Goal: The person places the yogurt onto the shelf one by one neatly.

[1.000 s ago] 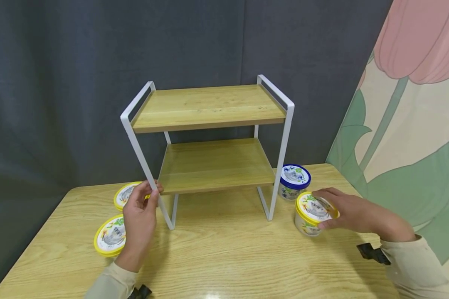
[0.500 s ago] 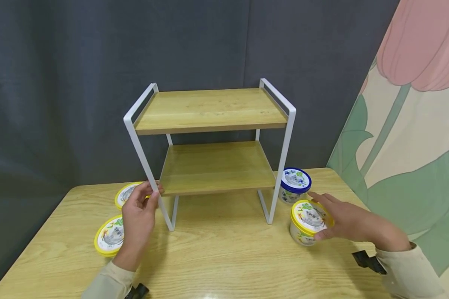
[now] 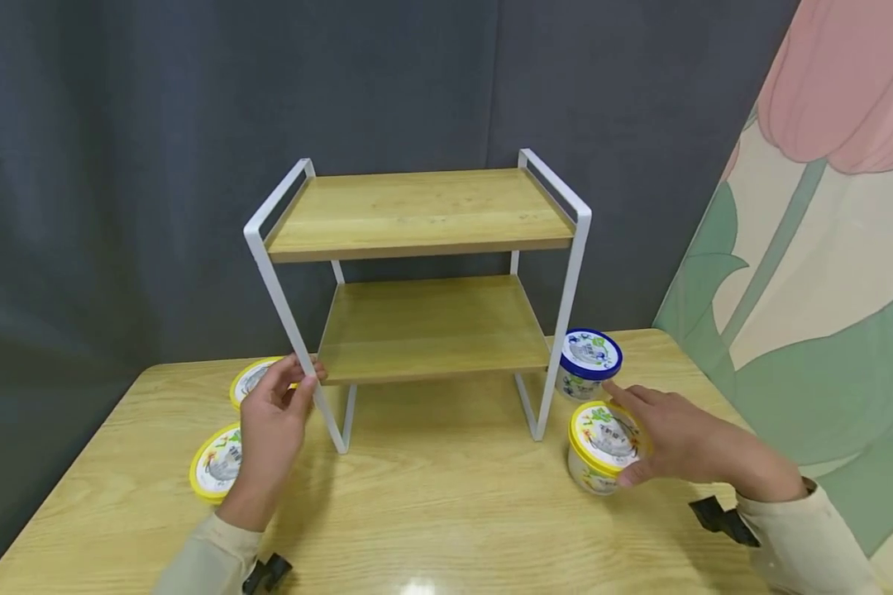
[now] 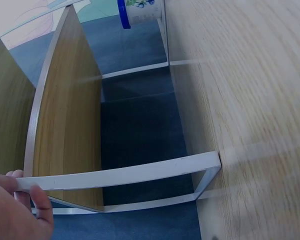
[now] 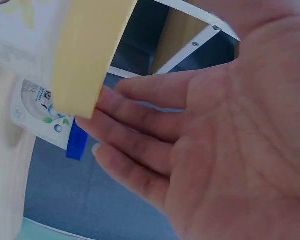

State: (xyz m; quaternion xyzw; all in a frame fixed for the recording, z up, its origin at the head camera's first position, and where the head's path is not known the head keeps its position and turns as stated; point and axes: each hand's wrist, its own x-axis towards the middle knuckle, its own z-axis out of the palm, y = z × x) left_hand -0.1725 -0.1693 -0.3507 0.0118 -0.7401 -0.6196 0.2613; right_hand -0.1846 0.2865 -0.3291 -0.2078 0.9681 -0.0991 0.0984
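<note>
My left hand [image 3: 275,421] pinches the white front left leg of a two-tier shelf rack [image 3: 432,326], thumb in front, beside the lower board's edge. In the left wrist view the thumb and fingertips [image 4: 42,205] lie around that white bar. On the right, my right hand [image 3: 680,434] holds a yellow-lidded tub [image 3: 591,471], its thumb at the lid's front right and its fingers along the back right. The right wrist view shows fairly straight fingers [image 5: 135,145] with tips at the yellow lid's rim [image 5: 90,65]. A blue-lidded tub [image 3: 588,355] stands just behind.
Two more yellow-lidded tubs, one farther back [image 3: 247,382] and one nearer [image 3: 216,467], stand left of the rack, partly behind my left hand. Everything rests on a wooden table [image 3: 446,512]. A dark curtain [image 3: 402,83] hangs behind, with a flower-painted wall [image 3: 848,330] at right.
My right hand and the yellow-lidded tub have shifted left and toward me, the tub now farther in front of the blue-lidded one. My left hand keeps its grip on the rack's leg.
</note>
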